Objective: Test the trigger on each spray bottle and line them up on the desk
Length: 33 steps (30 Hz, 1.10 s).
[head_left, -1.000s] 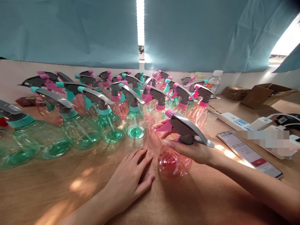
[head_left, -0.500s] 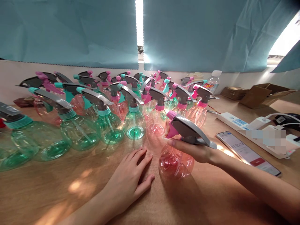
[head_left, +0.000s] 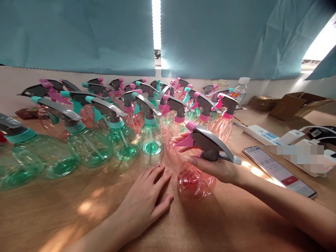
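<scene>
A clear pink spray bottle stands on the wooden table in front of me, its grey-and-pink trigger head facing away to the left. Around its neck is my right hand, the thumb on the near side and the fingers stretched out past the pink trigger on the far side; they look loosened from the neck. My left hand lies palm down on the table, fingers slightly spread, left of that bottle and touching none. Beyond it a green spray bottle heads a row with several others.
Rows of green and pink spray bottles fill the back and left of the table. To the right lie a phone and a white power strip with cables. Behind are an open cardboard box and a plastic drink bottle.
My right hand's fingers have loosened and stretched out past the trigger. The pink spray bottle has shifted slightly left. My left hand has stayed put.
</scene>
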Motion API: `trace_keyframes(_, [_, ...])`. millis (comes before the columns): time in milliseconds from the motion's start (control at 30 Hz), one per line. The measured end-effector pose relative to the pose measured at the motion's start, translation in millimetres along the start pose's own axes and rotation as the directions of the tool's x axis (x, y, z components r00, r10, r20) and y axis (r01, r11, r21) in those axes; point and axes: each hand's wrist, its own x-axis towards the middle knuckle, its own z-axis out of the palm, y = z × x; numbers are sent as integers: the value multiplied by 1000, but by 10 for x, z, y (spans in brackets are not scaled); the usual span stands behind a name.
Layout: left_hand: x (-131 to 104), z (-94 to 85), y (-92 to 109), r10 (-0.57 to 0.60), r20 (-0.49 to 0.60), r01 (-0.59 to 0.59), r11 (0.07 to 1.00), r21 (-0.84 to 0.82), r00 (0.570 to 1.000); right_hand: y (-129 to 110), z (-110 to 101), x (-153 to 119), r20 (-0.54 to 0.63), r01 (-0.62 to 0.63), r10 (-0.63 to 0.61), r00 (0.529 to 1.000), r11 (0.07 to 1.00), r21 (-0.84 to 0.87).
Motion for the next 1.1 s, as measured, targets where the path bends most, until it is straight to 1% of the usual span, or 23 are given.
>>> trace_keyframes(267, [16, -23, 12, -2, 16, 2, 1000, -16, 1000, 26, 3, -4, 51, 6, -12, 999, 993, 118])
trace_keyframes(533, [26, -44, 28, -8, 23, 9, 1000, -21, 1000, 9, 11, 2, 78, 7, -22, 997, 981, 193])
trace_keyframes(633, [27, -36, 21, -2, 23, 3, 1000, -13, 1000, 0, 16, 4, 76, -9, -5, 997, 985, 172])
trace_keyframes(767, [25, -26, 12, -3, 22, 3, 1000, 0, 1000, -20, 26, 8, 44, -15, 8, 999, 989, 146])
trace_keyframes(867, [25, -28, 13, -7, 24, 7, 1000, -3, 1000, -27, 34, 13, 34, 4, -9, 999, 990, 140])
trace_keyframes(1000, [29, -35, 18, -6, 36, 7, 1000, -10, 999, -24, 41, 21, 21, 62, -66, 998, 985, 163])
trace_keyframes(1100, [26, -34, 18, -5, 26, 5, 1000, -16, 1000, -27, 37, 25, 25, 36, -41, 999, 988, 153])
